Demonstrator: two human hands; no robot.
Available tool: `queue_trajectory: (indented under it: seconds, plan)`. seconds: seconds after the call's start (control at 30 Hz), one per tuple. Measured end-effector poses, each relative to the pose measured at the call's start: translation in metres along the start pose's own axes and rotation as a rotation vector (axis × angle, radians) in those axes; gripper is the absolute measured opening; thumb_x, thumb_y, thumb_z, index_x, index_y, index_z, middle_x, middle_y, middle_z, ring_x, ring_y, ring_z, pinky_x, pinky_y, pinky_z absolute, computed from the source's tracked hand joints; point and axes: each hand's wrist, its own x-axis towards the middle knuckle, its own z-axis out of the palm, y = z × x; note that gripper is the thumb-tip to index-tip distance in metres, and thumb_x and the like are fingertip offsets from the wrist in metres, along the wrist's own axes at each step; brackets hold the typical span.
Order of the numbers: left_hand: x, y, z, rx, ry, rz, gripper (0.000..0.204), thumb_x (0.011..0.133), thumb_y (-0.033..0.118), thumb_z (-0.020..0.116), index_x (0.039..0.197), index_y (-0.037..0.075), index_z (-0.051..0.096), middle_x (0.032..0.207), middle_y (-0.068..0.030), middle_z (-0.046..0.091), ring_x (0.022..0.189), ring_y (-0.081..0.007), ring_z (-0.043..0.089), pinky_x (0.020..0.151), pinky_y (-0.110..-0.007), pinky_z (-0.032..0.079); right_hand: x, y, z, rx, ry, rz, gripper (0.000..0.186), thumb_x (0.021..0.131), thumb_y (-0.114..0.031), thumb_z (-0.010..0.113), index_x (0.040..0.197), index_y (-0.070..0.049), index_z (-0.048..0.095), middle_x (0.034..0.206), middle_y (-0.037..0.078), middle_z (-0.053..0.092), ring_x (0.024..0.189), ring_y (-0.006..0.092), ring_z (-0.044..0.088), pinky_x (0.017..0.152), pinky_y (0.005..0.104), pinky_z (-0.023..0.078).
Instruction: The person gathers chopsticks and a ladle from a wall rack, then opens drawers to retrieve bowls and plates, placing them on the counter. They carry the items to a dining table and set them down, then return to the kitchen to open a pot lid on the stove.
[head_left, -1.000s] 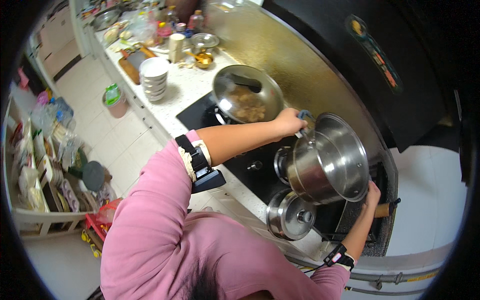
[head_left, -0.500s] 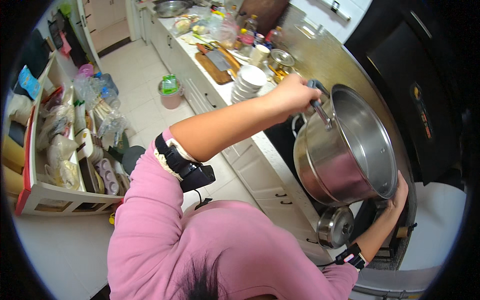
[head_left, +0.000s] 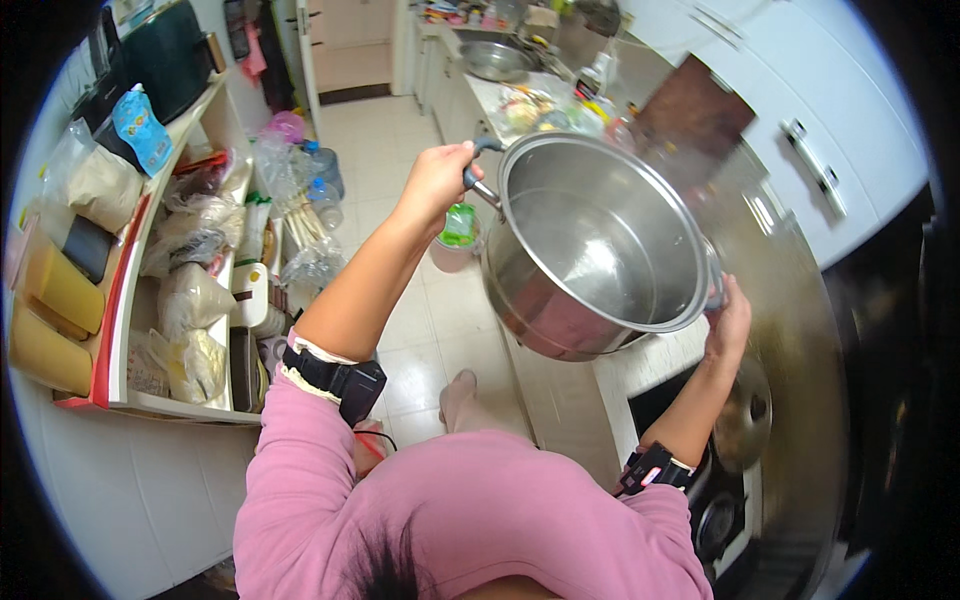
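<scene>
A large stainless steel pot (head_left: 560, 290) hangs in the air in front of me, tilted so that its shiny inside faces me. My left hand (head_left: 440, 185) is closed round the grey-covered handle on its left side. On the right side, my right hand (head_left: 730, 318) grips the opposite handle, fingers partly hidden behind it. The pot has no lid, and its inner wall and bottom show no food. It covers part of the counter (head_left: 645, 365) and the floor edge behind it.
On the right is a black stove (head_left: 715, 520) with a lidded pot on it. Toward the back, a steel basin (head_left: 497, 62) and bagged food stand on the counter. A pink bin (head_left: 455, 258) is on the floor. Left stands a packed shelf (head_left: 115, 330) with bags and containers.
Both my hands have carried the pot left, from over the stove to over the counter's edge and floor. My right hand now holds its handle rather than its lower rim. The view has turned left.
</scene>
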Motion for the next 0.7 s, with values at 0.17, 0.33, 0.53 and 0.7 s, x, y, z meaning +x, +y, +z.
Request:
queue_trajectory:
  seconds: [0.17,0.33,0.53,0.7]
  plan:
    - [0.099,-0.016,-0.090,0.100,0.248,0.004,0.027,0.092,0.022,0.044,0.076,0.005,0.058,0.062,-0.0012,0.055,0.050,-0.0081,0.042,0.046,-0.024,0.032,0.135,0.099,0.143,-0.035,-0.127,0.059,0.027,0.091,-0.028,0.048,0.092,-0.004,0.061,0.074,0.001,0.056,0.064,0.0101,0.051,0.058,0.0249,0.040]
    - [0.200,-0.035,-0.169,0.155,0.390,0.023,0.024,0.092,0.019,0.044,0.080,0.004,0.058,0.065,-0.0010,0.057,0.056,-0.0079,0.044,0.053,-0.023,0.035,0.247,0.188,0.293,-0.040,-0.227,0.301,0.028,0.091,-0.029,0.044,0.088,-0.005,0.058,0.066,0.003,0.055,0.057,0.0125,0.051,0.053,0.0265,0.041]
    - [0.358,-0.067,-0.281,0.227,0.367,0.015,0.016,0.090,0.017,0.048,0.086,0.006,0.059,0.067,0.0005,0.058,0.051,-0.0047,0.039,0.047,-0.021,0.030,0.363,0.273,0.460,-0.130,-0.159,0.221,0.030,0.091,-0.030,0.044,0.092,-0.004,0.059,0.071,0.003,0.056,0.061,0.0138,0.051,0.058,0.0282,0.041]
    - [0.507,-0.057,-0.358,0.206,0.316,-0.060,0.017,0.089,0.015,0.050,0.094,0.003,0.061,0.072,-0.0010,0.061,0.055,-0.0051,0.042,0.051,-0.021,0.032,0.443,0.304,0.591,-0.057,-0.031,0.227,0.033,0.091,-0.032,0.044,0.098,-0.004,0.061,0.077,0.002,0.059,0.068,0.0142,0.054,0.063,0.0269,0.040]
